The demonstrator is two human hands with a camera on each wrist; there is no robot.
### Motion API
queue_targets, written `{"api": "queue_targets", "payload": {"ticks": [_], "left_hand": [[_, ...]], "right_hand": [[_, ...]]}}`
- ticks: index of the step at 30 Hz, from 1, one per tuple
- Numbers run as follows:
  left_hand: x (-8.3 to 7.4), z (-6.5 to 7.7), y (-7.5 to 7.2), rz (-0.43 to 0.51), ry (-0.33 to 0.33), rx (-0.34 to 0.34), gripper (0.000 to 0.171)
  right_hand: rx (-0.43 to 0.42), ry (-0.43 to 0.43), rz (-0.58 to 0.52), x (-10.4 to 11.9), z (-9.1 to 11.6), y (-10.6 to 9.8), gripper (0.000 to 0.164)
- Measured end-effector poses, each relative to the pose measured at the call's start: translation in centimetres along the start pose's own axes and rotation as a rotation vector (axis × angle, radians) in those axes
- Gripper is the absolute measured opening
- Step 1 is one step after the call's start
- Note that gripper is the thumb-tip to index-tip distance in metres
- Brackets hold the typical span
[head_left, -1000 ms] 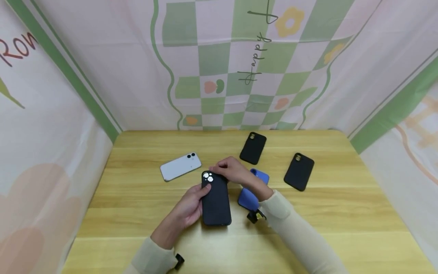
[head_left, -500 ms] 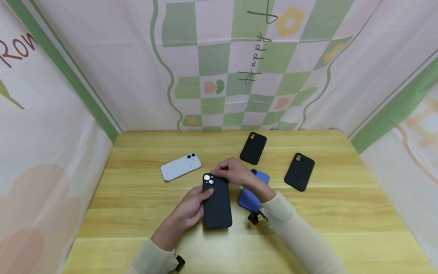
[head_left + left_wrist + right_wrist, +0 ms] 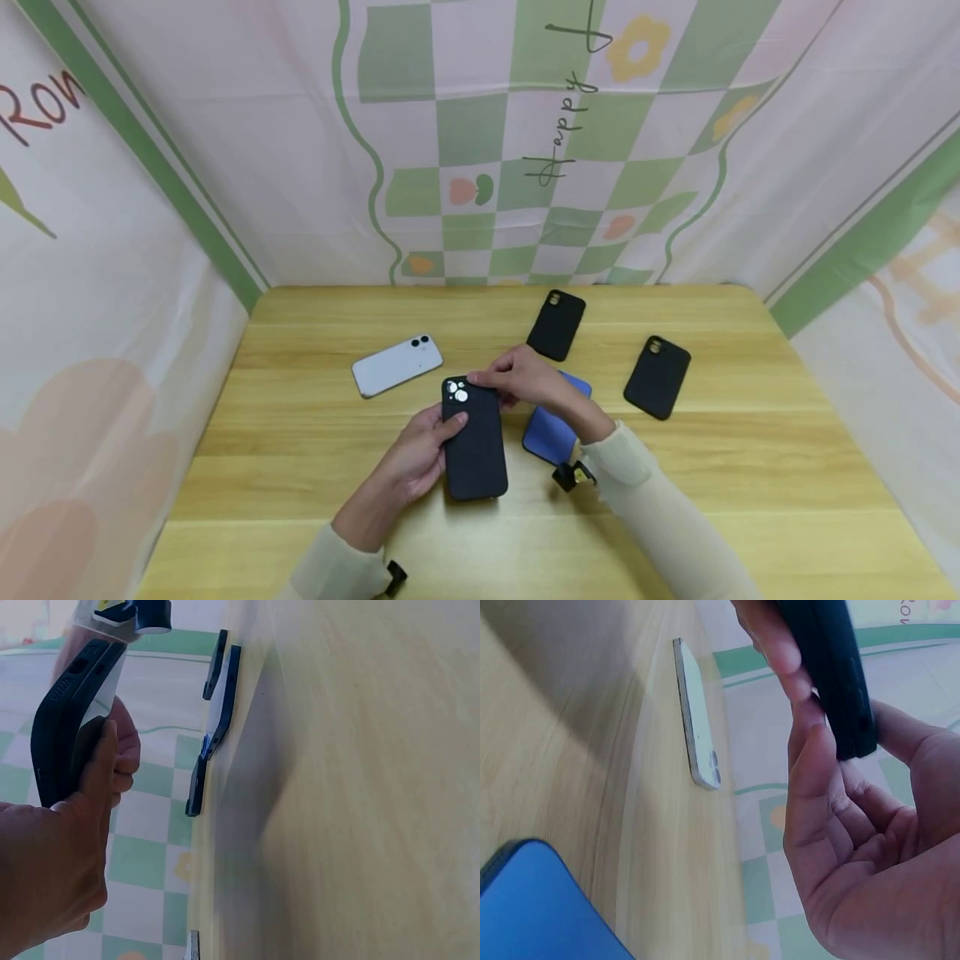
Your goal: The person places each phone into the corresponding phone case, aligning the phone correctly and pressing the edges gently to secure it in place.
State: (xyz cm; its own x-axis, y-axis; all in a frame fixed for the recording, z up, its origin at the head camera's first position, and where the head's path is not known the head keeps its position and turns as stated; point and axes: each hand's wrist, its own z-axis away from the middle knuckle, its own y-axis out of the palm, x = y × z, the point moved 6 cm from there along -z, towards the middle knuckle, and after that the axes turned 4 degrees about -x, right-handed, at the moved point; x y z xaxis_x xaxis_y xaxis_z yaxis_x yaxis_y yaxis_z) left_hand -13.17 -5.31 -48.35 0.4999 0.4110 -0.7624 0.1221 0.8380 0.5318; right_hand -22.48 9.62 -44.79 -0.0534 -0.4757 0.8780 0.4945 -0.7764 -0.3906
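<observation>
A phone in a black phone case (image 3: 477, 454) is held up over the table, back side up, with bright camera lenses at its top left. My left hand (image 3: 420, 454) grips its left side, thumb lying across the back and fingers underneath. At the top right corner my right hand (image 3: 525, 377) pinches the case's edge, thumb on the back. In the right wrist view, the cased phone (image 3: 836, 682) shows edge-on between the right thumb and fingers. A strip of glossy screen side shows on the cased phone (image 3: 56, 742) in the left wrist view.
A white phone (image 3: 397, 367) lies at the back left. Under my right forearm lies a blue phone (image 3: 550, 435), partly hidden. Two black phone cases lie beyond, one at the back (image 3: 557, 325) and one at the right (image 3: 657, 379). Patterned cloth (image 3: 472, 133) hangs behind the wooden table (image 3: 712, 517).
My right hand has shifted slightly right along the top edge, its thumb now lying on the back by the corner. The cased phone dipped slightly toward me; my left hand keeps its grip.
</observation>
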Motion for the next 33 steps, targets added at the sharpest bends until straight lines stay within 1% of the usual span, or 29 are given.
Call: {"api": "queue_targets", "payload": {"ticks": [4, 9, 13, 18, 24, 29, 33], "left_hand": [[0.0, 0.0, -0.1, -0.001, 0.001, -0.014, 0.049], [0.1, 0.1, 0.0, -0.014, 0.008, -0.009, 0.049], [0.0, 0.2, 0.0, -0.023, 0.017, -0.006, 0.048], [0.0, 0.2, 0.1, -0.020, 0.013, -0.002, 0.049], [0.1, 0.2, 0.2, -0.012, -0.005, -0.003, 0.049], [-0.1, 0.1, 0.4, -0.014, -0.009, 0.000, 0.049], [-0.2, 0.2, 0.4, -0.018, -0.005, 0.006, 0.049]], "right_hand": [[-0.005, 0.022, -0.010, -0.2, 0.2, -0.3, 0.033], [-0.008, 0.028, -0.024, -0.5, 0.2, -0.3, 0.033], [-0.013, 0.020, -0.031, -0.6, 0.2, -0.3, 0.032], [-0.008, 0.006, -0.045, -0.7, 0.3, -0.3, 0.031], [0.006, -0.026, -0.099, -1.1, 0.3, -0.3, 0.029], [0.001, -0.042, -0.149, -0.9, 0.5, -0.3, 0.028], [-0.009, -0.053, -0.151, -0.8, 0.6, -0.3, 0.029]]}}
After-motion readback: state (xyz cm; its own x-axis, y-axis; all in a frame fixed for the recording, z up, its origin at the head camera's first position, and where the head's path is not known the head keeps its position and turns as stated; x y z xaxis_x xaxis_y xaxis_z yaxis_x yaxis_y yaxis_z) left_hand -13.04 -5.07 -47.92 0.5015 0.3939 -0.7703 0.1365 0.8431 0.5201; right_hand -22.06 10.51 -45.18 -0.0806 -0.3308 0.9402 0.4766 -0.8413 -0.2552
